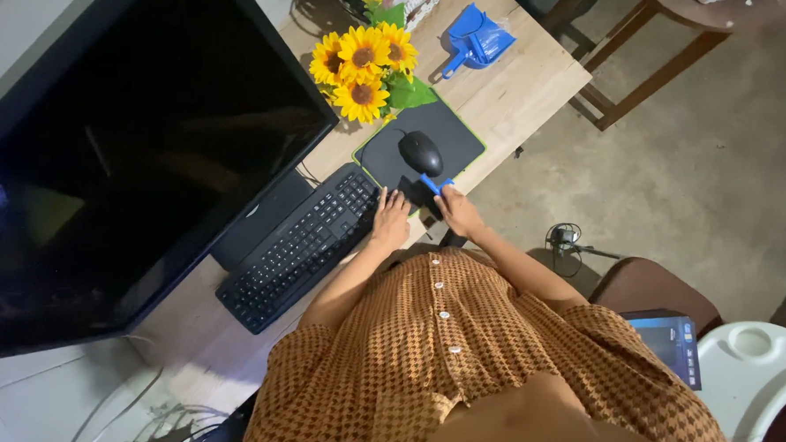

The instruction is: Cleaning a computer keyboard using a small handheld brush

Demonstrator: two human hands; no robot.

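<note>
We pinched a small blue tool [430,184] in our right hand [459,213], mouse [420,153] just beyond; our left hand [391,219] rested open-fingered on the keyboard [301,247] edge, holding nothing.

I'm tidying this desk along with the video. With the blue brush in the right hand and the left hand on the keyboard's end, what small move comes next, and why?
Probably a short sweep of the blue brush along the keyboard's near end. The right hand holds it at the mouse pad's corner, and the left hand rests on that end, seemingly steadying it.
</note>
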